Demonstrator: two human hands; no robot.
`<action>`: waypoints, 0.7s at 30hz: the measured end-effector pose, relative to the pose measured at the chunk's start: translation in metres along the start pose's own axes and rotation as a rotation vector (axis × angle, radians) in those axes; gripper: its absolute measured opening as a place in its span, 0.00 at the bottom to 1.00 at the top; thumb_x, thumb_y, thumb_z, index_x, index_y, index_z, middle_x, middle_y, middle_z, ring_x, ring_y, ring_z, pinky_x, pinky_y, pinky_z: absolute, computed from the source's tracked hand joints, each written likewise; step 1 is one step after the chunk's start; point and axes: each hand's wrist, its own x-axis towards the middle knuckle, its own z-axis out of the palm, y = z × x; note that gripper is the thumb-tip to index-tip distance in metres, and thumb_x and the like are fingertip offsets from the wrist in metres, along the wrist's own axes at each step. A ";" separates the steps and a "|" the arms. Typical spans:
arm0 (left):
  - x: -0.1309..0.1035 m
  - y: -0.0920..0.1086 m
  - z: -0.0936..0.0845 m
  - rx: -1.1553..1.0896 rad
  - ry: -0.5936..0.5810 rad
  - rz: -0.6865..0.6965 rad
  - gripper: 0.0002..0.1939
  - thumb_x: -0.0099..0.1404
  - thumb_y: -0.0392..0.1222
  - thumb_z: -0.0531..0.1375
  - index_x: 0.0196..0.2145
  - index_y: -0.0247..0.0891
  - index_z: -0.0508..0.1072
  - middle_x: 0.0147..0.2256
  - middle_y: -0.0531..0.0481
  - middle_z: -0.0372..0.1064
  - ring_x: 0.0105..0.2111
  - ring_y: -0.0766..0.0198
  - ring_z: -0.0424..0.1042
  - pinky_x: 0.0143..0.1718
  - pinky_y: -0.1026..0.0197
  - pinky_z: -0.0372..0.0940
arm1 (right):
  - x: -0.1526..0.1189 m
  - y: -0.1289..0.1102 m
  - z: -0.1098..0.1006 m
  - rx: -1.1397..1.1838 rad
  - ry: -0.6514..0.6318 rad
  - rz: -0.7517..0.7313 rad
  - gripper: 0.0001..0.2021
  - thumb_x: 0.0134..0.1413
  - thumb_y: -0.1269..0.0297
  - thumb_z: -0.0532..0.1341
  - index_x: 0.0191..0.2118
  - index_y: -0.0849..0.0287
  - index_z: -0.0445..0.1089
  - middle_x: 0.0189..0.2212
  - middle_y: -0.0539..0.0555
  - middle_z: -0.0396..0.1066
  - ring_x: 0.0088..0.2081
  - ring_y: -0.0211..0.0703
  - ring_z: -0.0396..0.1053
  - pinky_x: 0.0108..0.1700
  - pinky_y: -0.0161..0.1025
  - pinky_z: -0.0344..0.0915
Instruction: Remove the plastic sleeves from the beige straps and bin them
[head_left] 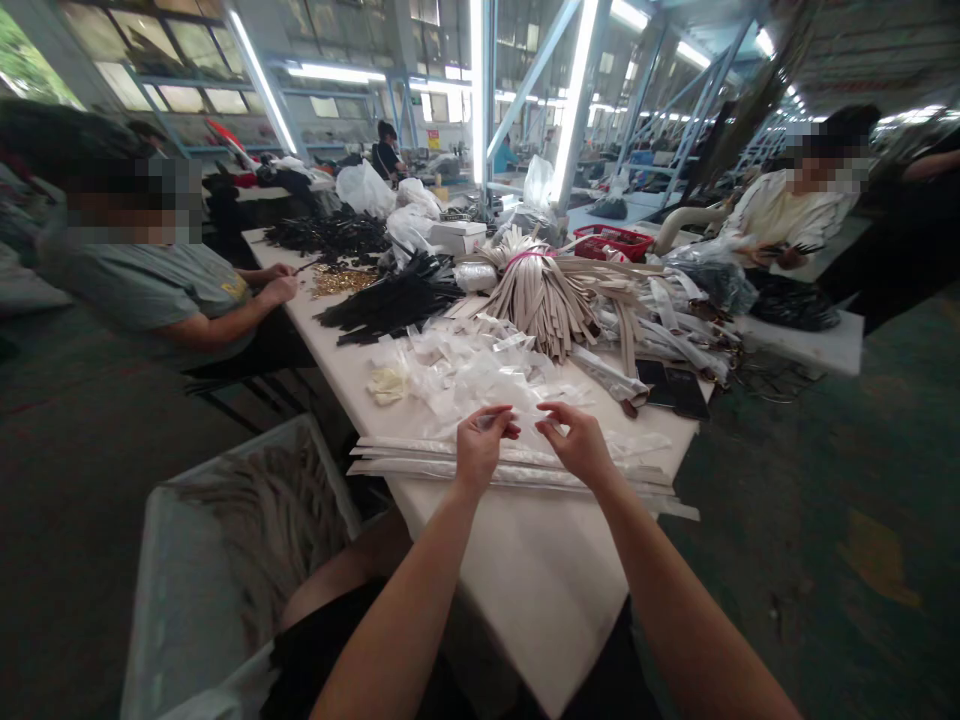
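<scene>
My left hand (484, 445) and my right hand (574, 437) face each other above the table, fingertips a short gap apart. Thumb and fingers of each are drawn together in a pinch. Something clear and thin seems to be between them, but its outline blends with the pile of clear plastic pieces (457, 372) behind. Below my hands, several long pale strips in clear wrapping (420, 462) lie crosswise on the white table (525, 570).
Beyond the plastic stand a tied bundle of beige strips (536, 290), black strips (397, 295) and a red basket (611, 243). A bin of strips (154, 560) is at lower left. People sit left (165, 290) and right (795, 215).
</scene>
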 end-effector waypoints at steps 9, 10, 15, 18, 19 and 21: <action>-0.018 0.042 -0.074 0.503 0.064 0.238 0.09 0.60 0.45 0.66 0.36 0.38 0.79 0.34 0.46 0.78 0.35 0.58 0.78 0.41 0.57 0.73 | -0.001 0.013 -0.038 0.364 -0.016 0.162 0.15 0.56 0.51 0.65 0.37 0.60 0.76 0.33 0.56 0.78 0.35 0.47 0.77 0.40 0.41 0.70; -0.022 0.045 -0.079 0.573 0.081 0.277 0.08 0.61 0.44 0.65 0.36 0.38 0.79 0.35 0.47 0.78 0.35 0.57 0.78 0.42 0.57 0.72 | 0.000 0.010 -0.039 0.388 -0.036 0.177 0.16 0.57 0.51 0.64 0.39 0.60 0.75 0.32 0.56 0.78 0.34 0.47 0.77 0.40 0.40 0.70; -0.033 0.048 -0.086 0.718 0.060 0.412 0.05 0.63 0.40 0.62 0.36 0.39 0.78 0.35 0.47 0.77 0.38 0.57 0.77 0.44 0.56 0.72 | -0.014 -0.008 -0.016 0.205 -0.259 0.064 0.22 0.55 0.51 0.66 0.53 0.56 0.72 0.46 0.59 0.75 0.45 0.49 0.75 0.48 0.45 0.69; -0.033 0.046 -0.090 0.755 0.020 0.474 0.04 0.64 0.38 0.60 0.33 0.39 0.75 0.35 0.47 0.75 0.39 0.58 0.76 0.44 0.56 0.71 | -0.031 -0.012 0.013 -0.003 -0.337 -0.045 0.27 0.50 0.59 0.70 0.56 0.55 0.70 0.48 0.58 0.74 0.49 0.51 0.72 0.54 0.47 0.65; -0.032 0.046 -0.092 0.776 0.012 0.491 0.04 0.64 0.37 0.59 0.32 0.40 0.75 0.36 0.47 0.75 0.39 0.58 0.76 0.44 0.56 0.71 | -0.036 -0.012 0.021 -0.047 -0.345 -0.050 0.21 0.51 0.62 0.69 0.53 0.56 0.72 0.44 0.57 0.76 0.47 0.50 0.73 0.52 0.45 0.65; -0.033 0.050 -0.097 0.845 0.000 0.510 0.06 0.64 0.35 0.58 0.31 0.40 0.73 0.36 0.47 0.75 0.40 0.57 0.75 0.46 0.55 0.70 | -0.045 -0.011 0.032 -0.086 -0.334 -0.024 0.07 0.58 0.65 0.63 0.42 0.57 0.76 0.34 0.54 0.77 0.38 0.46 0.73 0.45 0.41 0.66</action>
